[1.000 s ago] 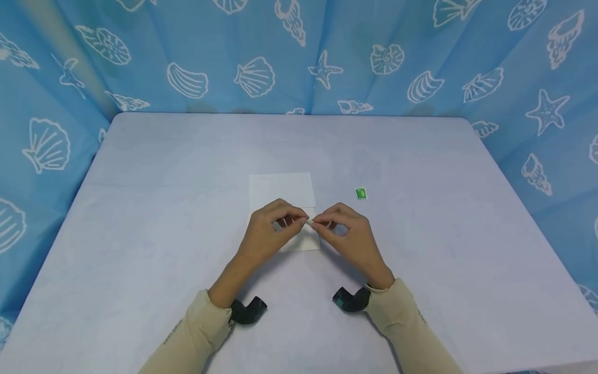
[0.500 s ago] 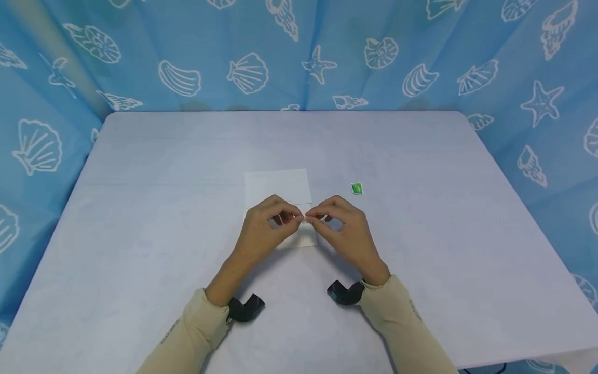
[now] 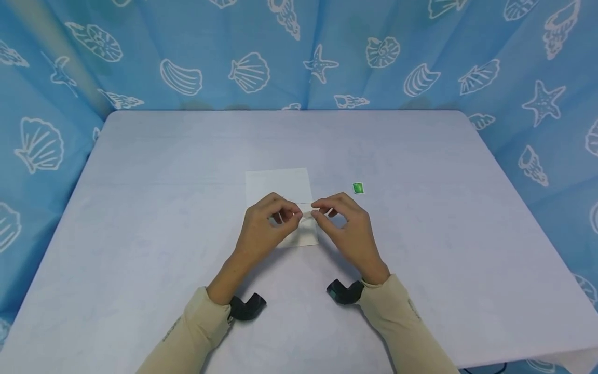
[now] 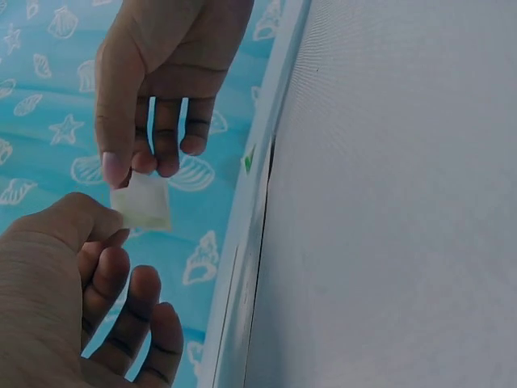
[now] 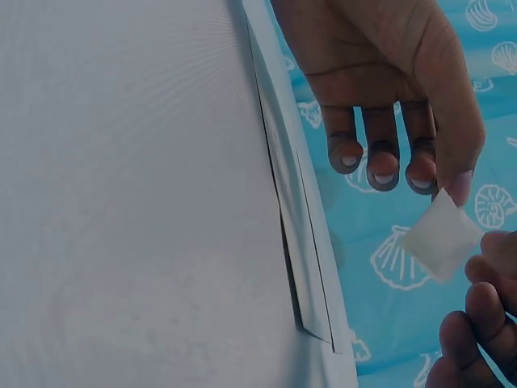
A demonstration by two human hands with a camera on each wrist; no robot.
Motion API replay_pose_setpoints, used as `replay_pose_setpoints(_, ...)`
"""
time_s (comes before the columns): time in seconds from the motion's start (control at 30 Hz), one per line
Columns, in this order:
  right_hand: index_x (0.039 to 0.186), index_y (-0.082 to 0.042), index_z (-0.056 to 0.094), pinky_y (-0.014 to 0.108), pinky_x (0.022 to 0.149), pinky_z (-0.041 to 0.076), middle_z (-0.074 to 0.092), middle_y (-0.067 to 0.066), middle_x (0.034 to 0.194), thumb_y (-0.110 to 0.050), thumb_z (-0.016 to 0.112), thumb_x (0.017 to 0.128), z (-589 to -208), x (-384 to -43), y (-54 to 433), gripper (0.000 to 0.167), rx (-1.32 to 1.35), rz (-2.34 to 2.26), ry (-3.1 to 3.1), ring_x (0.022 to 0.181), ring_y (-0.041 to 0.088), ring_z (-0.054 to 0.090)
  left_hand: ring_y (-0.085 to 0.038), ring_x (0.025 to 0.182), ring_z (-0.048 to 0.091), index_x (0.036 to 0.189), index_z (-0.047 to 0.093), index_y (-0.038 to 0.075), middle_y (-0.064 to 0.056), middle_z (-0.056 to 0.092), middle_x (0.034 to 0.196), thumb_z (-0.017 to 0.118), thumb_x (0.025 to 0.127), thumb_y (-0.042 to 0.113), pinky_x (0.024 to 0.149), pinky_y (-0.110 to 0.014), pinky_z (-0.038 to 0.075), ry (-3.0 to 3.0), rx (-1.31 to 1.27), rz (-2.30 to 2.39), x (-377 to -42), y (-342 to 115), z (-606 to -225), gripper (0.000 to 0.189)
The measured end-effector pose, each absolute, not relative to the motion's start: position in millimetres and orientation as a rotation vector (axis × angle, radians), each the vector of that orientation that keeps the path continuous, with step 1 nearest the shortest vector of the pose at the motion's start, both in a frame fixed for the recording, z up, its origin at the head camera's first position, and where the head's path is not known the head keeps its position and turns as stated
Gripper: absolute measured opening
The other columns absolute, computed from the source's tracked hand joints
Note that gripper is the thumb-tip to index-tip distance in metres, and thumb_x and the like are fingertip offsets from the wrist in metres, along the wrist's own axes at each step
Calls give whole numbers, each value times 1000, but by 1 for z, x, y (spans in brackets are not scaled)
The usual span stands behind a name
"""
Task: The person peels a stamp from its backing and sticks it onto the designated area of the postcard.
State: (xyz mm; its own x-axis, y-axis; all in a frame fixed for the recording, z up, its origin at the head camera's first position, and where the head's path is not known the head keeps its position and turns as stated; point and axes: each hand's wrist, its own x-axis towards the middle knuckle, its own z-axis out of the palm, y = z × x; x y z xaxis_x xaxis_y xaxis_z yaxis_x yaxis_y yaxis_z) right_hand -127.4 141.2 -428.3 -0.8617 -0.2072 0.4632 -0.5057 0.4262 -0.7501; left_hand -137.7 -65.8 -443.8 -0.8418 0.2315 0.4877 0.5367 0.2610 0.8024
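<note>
Square (image 5: 441,240): thin, pale
Pointing: corner up, lower right, right-wrist view; long axis unclear
Left hand (image 3: 267,222): fingertips closed, pinching it
Right hand (image 3: 347,224): same

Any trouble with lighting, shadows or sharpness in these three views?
Head: soft, even light, faint shadows on the table, no obvious glare. Left wrist: dimmer, with the left hand and right hand dark against the brighter curtain. Right wrist: also dim, faint rippling across the table; the pale square lacks fine detail.

Off-white square (image 5: 440,240), perhaps faintly yellowish.
</note>
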Motion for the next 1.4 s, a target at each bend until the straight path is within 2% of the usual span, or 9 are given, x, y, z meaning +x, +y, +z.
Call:
replay_pose_setpoints(0.2,96,-12,75,29,74,50,64,-4,92,-17,74,92,-432,-125,142,6,556,1403,-2377,83,12,58,-11,75,59,93,75,10,3,61,86,73,90,9,64,-30,53,-2236,-655,-1611,-138,-63,-444,3)
replay_pose_setpoints(0.33,90,-12,73,27,69,49,64,-5,88,-19,76,91,-435,-122,140,7,511,1394,-2407,76,11,57,-12,73,59,93,75,9,1,60,84,74,89,8,62,-30,52,-2203,-625,-1600,-139,-62,-445,4)
replay_pose_setpoints(0.53,91,-13,74,27,67,48,62,-4,86,-29,76,91,-436,-119,133,16,353,1413,-2486,75,12,57,-11,73,59,94,76,10,2,60,83,75,90,9,63,-30,52,-2201,-602,-1603,-138,-61,-445,4)
replay_pose_setpoints(0.7,95,-12,74,31,74,48,64,-2,89,-36,74,92,-434,-118,129,24,224,1534,-2539,80,14,58,-11,73,59,94,76,10,2,60,84,75,89,9,62,-30,53,-2214,-595,-1610,-138,-60,-444,5)
replay_pose_setpoints(0.9,98,-8,74,33,77,52,68,2,93,-29,72,94,-435,-119,126,21,149,1635,-2559,83,15,62,-12,74,59,93,75,10,2,60,84,74,90,8,62,-29,52,-2219,-624,-1600,-137,-60,-443,4)
replay_pose_setpoints(1.13,99,-8,74,34,76,51,68,2,93,-24,72,94,-435,-120,125,17,139,1642,-2563,81,17,61,-13,73,59,94,75,9,1,60,85,74,90,8,62,-29,52,-2225,-628,-1583,-136,-60,-442,4)
replay_pose_setpoints(1.4,95,-8,74,30,73,50,66,2,90,-20,72,93,-434,-122,125,13,164,1610,-2571,79,17,60,-11,73,58,94,75,9,1,60,84,75,89,9,62,-29,52,-2214,-598,-1576,-137,-62,-442,5)
